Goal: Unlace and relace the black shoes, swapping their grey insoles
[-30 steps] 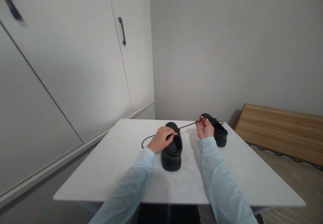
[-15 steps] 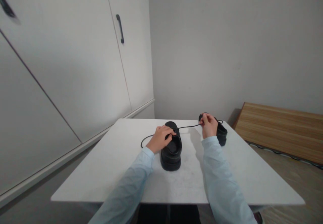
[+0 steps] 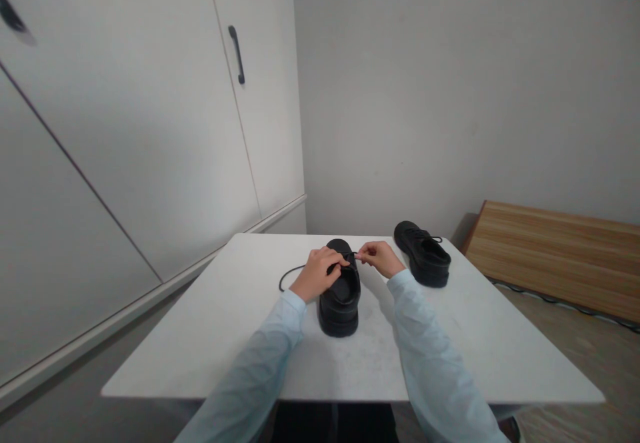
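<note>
A black lace-up shoe (image 3: 340, 320) stands on the white table with its heel toward me and its toe pointing away. My left hand (image 3: 317, 272) lies over the shoe's left side, thumb and fingers closed on it by the lacing; its fingertips partly hide what they grip. Just right of the lacing, my right hand (image 3: 381, 258) pinches a black shoelace (image 3: 351, 254) between thumb and forefinger. Another length of lace (image 3: 286, 274) curves onto the table left of the shoe.
A second black shoe (image 3: 431, 270) with its lace in place stands at the back right of the white table (image 3: 225, 363). White cupboard doors (image 3: 150, 130) flank the left. Beyond the table's right side is a wood-grain board (image 3: 555, 256).
My right hand has moved left, from in front of the second shoe to close beside the near shoe, bringing the lace with it. My left hand has stayed in place.
</note>
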{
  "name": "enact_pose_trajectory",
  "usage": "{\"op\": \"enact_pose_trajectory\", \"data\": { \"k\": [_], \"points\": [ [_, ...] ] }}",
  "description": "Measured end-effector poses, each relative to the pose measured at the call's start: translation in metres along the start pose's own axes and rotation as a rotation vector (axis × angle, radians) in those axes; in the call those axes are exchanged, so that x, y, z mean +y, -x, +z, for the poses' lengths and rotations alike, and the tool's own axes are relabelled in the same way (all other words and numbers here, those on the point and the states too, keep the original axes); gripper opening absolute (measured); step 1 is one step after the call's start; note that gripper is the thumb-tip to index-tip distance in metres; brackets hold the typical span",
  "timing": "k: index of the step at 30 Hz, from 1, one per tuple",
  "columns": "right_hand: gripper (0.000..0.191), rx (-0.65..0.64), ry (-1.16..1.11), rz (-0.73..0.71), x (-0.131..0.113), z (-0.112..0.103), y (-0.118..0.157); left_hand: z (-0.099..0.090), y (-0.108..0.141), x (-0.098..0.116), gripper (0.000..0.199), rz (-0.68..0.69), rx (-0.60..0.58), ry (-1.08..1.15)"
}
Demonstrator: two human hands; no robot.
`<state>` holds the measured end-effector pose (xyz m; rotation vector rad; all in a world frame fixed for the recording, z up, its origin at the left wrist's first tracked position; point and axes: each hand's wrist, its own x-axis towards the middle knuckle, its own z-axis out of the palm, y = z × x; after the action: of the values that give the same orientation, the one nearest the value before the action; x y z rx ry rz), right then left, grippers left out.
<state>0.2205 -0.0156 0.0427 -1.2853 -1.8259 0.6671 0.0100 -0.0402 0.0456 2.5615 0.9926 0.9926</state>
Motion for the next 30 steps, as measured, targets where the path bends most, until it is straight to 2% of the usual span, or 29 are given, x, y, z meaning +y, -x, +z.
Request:
{"op": "enact_pose_trajectory", "data": {
  "k": [11,22,30],
  "points": [
    [0.021,-0.001,0.048,-0.007,-0.002,-0.005,0.000,0.000,-0.001,-0.001,0.021,0.007,0.011,0.012],
    [0.022,-0.012,0.001,-0.018,-0.012,0.007,0.002,0.000,-0.002,0.004,0.021,-0.033,0.036,0.062],
    [0.012,0.032,-0.008,-0.056,-0.017,0.017,0.003,0.004,-0.004,0.007,0.020,-0.101,0.164,0.224]
  ]
}}
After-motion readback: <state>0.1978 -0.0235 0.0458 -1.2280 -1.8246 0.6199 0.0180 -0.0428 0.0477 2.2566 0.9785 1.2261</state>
